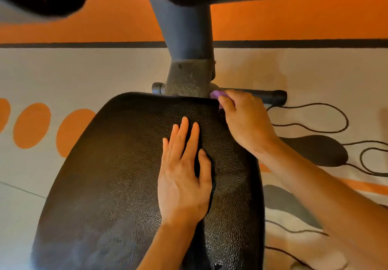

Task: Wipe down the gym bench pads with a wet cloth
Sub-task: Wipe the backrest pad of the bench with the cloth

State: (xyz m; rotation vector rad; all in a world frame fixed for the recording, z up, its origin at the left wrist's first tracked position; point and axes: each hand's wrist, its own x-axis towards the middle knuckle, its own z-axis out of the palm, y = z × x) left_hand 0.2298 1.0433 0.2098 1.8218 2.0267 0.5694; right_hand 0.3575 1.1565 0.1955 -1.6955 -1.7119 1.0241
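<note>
While my left hand [184,175] lies flat with straight fingers on the middle of the black pad [117,175], my right hand [243,118] squeezes a purple cloth [216,95] at the pad's far right corner. I can only see a little of the cloth, poking out past my fingers, right on the edge. Just behind that corner stands the gray post [189,76] and a black bar [270,96], so it is tight there. I see lots of bare pad on my left side. A black cord [327,131] loops on the carpet [63,76] to the right.
</note>
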